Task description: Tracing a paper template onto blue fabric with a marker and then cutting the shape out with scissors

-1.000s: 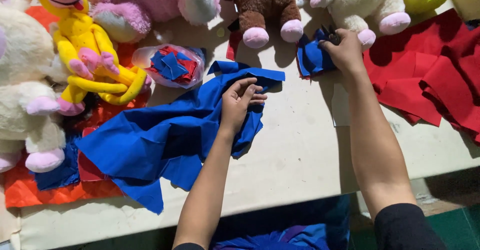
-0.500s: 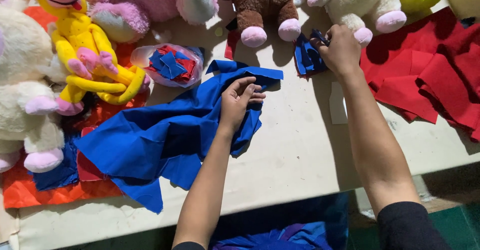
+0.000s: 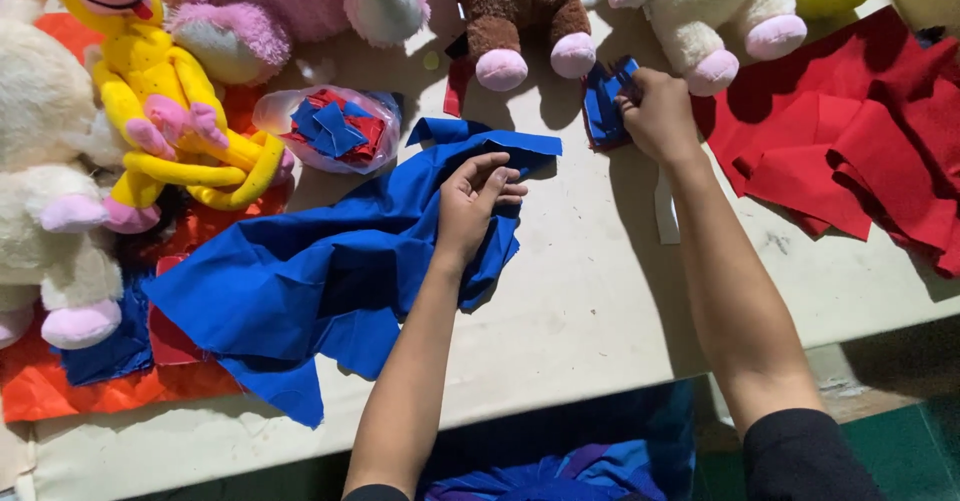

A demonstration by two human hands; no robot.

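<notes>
Right hand (image 3: 660,116) closed around small blue fabric pieces (image 3: 603,104), fingers curled over the top, the pieces sticking out to its left. Left hand (image 3: 478,199) lying palm down, fingers loosely spread, pressing on a large blue cloth (image 3: 320,281); no pinch visible, only flat contact.

Just above the right hand: the pink-soled feet of a cream plush toy (image 3: 700,11), nearly touching the knuckles. Left of the held pieces: a brown plush toy (image 3: 520,11), its feet resting on the table's far part. Right of the right hand: a heap of red felt (image 3: 850,141), its near edge close beside the wrist.

Between the two hands: bare pale table (image 3: 590,261), open down to the near edge, the widest free room in view. Folded upper edge of the blue cloth just above the left fingertips; ragged lower corner hanging near the table's front edge.

Left of the left hand, past the cloth: a clear bag of red and blue scraps (image 3: 335,126), then a yellow plush toy (image 3: 160,111), a pink plush toy (image 3: 290,11) and orange fabric (image 3: 90,391) under the cloth's left end.
</notes>
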